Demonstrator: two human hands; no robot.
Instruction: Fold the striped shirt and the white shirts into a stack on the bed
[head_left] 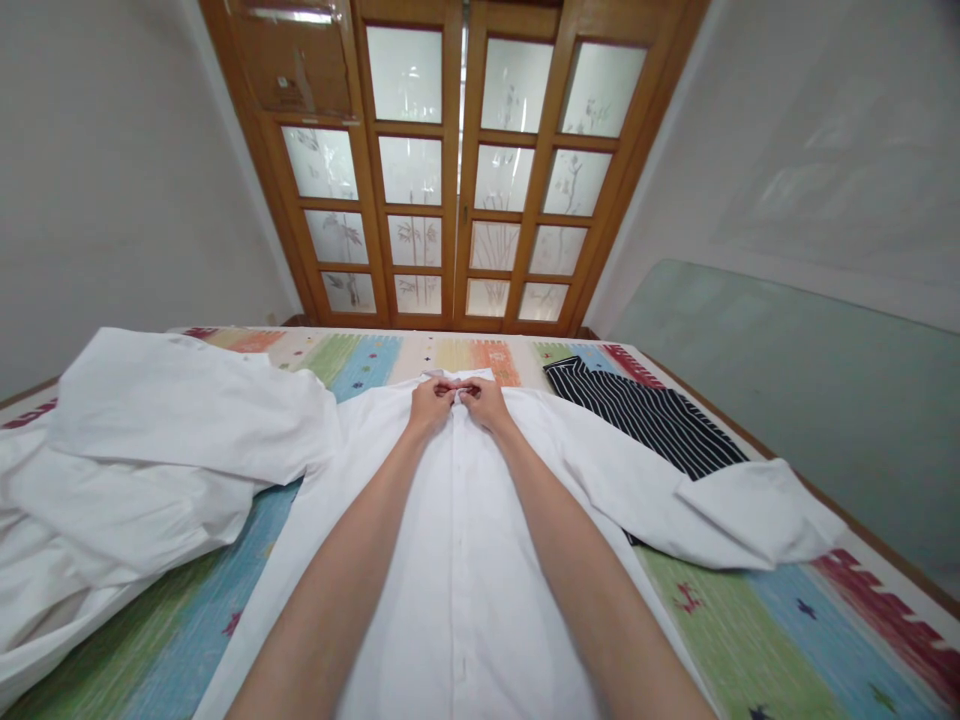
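Note:
A white button-up shirt [480,560] lies face up and spread out in front of me, its collar [480,375] at the far end. My left hand [433,402] pinches the shirt's front placket just below the collar. Close beside it, my right hand [482,400] pinches the same spot from the other side, the fingertips of both hands almost meeting. Whatever small part sits between the fingertips is hidden. The right-side sleeve [675,500] stretches outward, its cuff end folded over.
A pile of white cloth [187,410] lies at the left, against the shirt. Partly under the sleeve is a black-and-white striped garment [652,410]. Everything rests on a colourful patterned bed cover [720,620]. A pale green board [795,380] runs along the right; wooden glazed doors [457,240] stand beyond.

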